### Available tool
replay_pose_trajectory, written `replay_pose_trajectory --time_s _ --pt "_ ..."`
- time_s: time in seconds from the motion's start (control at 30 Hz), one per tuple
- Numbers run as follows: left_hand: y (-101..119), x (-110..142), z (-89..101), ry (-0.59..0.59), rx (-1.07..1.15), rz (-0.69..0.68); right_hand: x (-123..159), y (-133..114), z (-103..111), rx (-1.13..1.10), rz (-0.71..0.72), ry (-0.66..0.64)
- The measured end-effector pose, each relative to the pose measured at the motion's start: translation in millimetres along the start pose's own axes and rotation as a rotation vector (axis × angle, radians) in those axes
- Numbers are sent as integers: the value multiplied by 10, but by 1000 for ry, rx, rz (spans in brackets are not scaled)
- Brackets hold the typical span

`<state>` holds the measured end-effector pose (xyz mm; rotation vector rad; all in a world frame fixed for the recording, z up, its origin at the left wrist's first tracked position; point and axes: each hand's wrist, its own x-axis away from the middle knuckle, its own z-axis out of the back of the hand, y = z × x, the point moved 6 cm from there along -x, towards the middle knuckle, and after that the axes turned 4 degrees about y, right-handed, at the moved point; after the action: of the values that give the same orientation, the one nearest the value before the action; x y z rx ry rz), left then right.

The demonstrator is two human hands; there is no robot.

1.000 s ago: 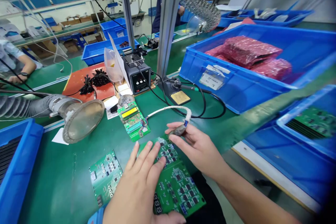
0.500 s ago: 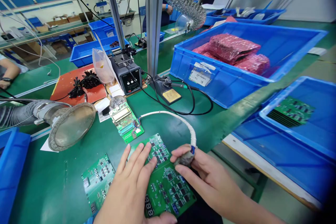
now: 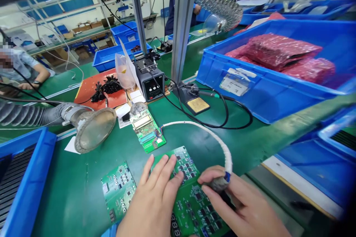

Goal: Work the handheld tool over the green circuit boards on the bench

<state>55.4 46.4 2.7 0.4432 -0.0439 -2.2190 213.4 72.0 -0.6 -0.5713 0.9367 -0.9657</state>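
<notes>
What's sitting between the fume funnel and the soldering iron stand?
In the head view, between the funnel and the stand lie a small LCD board, some paper slips and, further back, the grey station box.

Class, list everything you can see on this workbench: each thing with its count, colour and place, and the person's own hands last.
Large green circuit board: one, under both hands.
Small green circuit board: one, left of it.
Green display board: one, mid-bench.
White wrapped cable: one, from display board to right hand.
Grey connector plug: one, in right hand.
Black control box: one, behind.
Funnel-shaped fume hood: one, grey, left.
Big blue plastic crate: one, right, holding pink bags.
Left hand: flat on large board.
Right hand: grip on plug.
</notes>
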Motion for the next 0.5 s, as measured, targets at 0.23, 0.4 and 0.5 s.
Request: replay_pose_trajectory --time_s 0.23,0.4,0.5 --pt "-9 28 -49 -49 46 43 43 91 0 -24 -10 -30" --pt "-6 12 -50 -75 24 -2 54 108 5 -49 -108 -84" --pt "5 22 -44 -73 6 -31 47 87 4 -97 -143 -85"
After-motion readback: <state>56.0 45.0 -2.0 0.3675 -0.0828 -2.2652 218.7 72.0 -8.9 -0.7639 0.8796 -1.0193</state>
